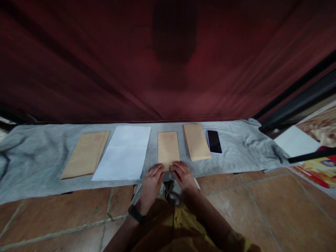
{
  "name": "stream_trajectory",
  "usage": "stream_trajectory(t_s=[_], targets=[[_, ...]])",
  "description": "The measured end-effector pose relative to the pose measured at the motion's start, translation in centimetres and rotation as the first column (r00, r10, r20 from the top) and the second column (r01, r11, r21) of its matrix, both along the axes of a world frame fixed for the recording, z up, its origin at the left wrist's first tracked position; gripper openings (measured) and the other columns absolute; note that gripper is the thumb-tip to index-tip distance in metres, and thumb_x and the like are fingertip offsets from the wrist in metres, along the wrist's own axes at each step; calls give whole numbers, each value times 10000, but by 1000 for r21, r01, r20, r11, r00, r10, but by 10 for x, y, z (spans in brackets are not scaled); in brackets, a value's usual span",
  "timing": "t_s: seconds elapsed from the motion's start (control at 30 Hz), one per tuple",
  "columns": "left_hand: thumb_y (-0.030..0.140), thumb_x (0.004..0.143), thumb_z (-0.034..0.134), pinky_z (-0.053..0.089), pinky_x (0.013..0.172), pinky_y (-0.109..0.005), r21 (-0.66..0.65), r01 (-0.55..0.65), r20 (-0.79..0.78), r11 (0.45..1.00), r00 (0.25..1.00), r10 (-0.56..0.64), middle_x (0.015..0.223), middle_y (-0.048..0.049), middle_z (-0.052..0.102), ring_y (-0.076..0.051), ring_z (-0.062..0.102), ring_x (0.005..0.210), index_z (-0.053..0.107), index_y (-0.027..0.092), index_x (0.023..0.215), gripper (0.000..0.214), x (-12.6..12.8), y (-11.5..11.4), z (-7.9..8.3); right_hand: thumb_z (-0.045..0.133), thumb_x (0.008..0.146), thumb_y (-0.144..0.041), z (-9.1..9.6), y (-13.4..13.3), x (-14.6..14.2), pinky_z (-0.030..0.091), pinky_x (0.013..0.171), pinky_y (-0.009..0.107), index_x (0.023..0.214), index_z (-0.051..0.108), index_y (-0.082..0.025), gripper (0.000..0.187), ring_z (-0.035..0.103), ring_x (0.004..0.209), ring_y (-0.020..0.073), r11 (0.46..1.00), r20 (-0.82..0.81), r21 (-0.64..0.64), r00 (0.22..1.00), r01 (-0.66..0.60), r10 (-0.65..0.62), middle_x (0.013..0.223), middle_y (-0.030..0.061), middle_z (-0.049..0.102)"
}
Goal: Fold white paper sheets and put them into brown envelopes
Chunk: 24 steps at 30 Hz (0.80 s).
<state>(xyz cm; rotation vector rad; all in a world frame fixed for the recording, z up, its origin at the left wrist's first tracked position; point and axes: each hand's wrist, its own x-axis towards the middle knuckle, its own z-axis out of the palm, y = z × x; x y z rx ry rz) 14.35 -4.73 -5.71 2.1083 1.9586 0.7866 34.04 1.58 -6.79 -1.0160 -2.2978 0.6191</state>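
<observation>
A brown paper envelope (168,148) with a faint red printed mark near its far right corner lies straight in front of me on the grey cloth. My left hand (153,179) is at its near left corner, fingers closed over the edge. At the near right corner, my right hand (184,176) grips it the same way; both thumbs are mostly hidden. To the left lie white paper sheets (123,154) with a crease across them, and beyond those more brown envelopes (85,154), overlapping. Right of the held envelope is a stack of brown envelopes (196,141).
A phone (214,141) with a dark screen lies right of the stack. The grey cloth (244,147) covers a long narrow surface, backed by a dark red fabric wall (118,70). Dark bars and printed posters (320,168) stand at the right. Brown floor tiles (236,196) show below.
</observation>
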Motion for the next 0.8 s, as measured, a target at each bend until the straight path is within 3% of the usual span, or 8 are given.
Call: stream_trajectory(t_s=[0.2,0.4,0.57,0.67,0.8], targets=[[175,984,417,531,971,-413,3,-45,13,999,999,45,1151,-96,730,-242,665,1070,686,182,1143,312,0,11,6,468,1000,-183,-4,0,-9,488,1001,451,1076,692,-226,240,612,1118,255,980,-47,-37,980,193,-195,1146,94,689],[145,958,432,519,954,-435,19,-92,-128,996,987,94,1167,-110,715,-261,651,1078,656,181,1217,345,4,7,6,471,994,-180,-4,1,-18,464,942,421,1035,658,-212,194,590,1071,254,965,-6,-25,966,260,-260,1097,91,662],[114,946,406,441,1118,-446,-6,85,-260,996,962,-84,1450,-145,583,-249,531,1351,568,149,1379,463,16,-10,-3,494,987,-161,-6,1,-17,465,944,406,1026,655,-229,180,592,1071,240,961,-2,14,961,277,-277,1094,78,667],[214,999,396,419,1160,-423,19,102,-321,995,943,-90,1477,-142,567,-239,479,1413,511,122,1437,462,22,-17,-10,471,996,-150,-4,-3,-19,470,967,426,1085,658,-225,220,593,1096,244,963,-12,62,965,264,-263,1125,86,677],[154,980,390,418,1169,-392,26,118,-369,993,924,-100,1481,-135,566,-242,474,1419,530,87,1413,460,20,-18,-10,441,1015,-149,2,-19,-31,369,1132,469,1281,595,-210,313,543,1245,245,985,-50,123,992,125,-119,1306,100,641]])
